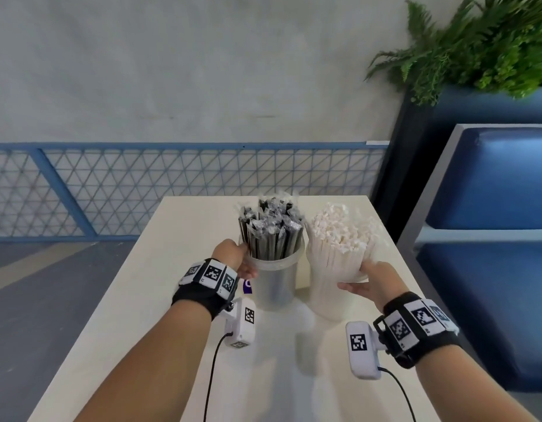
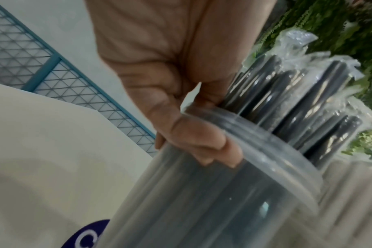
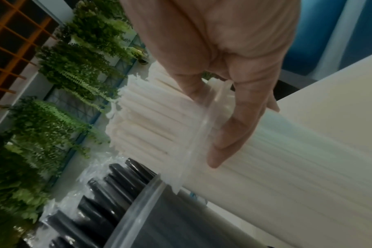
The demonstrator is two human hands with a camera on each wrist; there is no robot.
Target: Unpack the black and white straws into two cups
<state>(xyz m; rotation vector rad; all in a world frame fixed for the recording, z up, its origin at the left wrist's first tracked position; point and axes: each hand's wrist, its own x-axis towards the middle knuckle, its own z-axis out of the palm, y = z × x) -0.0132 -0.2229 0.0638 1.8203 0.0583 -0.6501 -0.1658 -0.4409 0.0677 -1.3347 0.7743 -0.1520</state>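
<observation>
Two clear plastic cups stand side by side on the cream table (image 1: 160, 300). The left cup (image 1: 277, 284) is packed with wrapped black straws (image 1: 271, 229). My left hand (image 1: 239, 258) grips its rim from the left, thumb (image 2: 204, 146) curled on the near wall just under the rim (image 2: 272, 149). The right cup (image 1: 330, 287) is full of white straws (image 1: 342, 236). My right hand (image 1: 367, 281) holds that cup from the right near its rim, fingers (image 3: 236, 127) wrapped along the wall. Both cups look blurred in the wrist views.
A purple label (image 1: 248, 285) lies on the table behind my left wrist. A blue mesh railing (image 1: 172, 184) runs beyond the far edge. Blue padded seating (image 1: 492, 208) stands close on the right, with a fern planter (image 1: 476, 44) behind it.
</observation>
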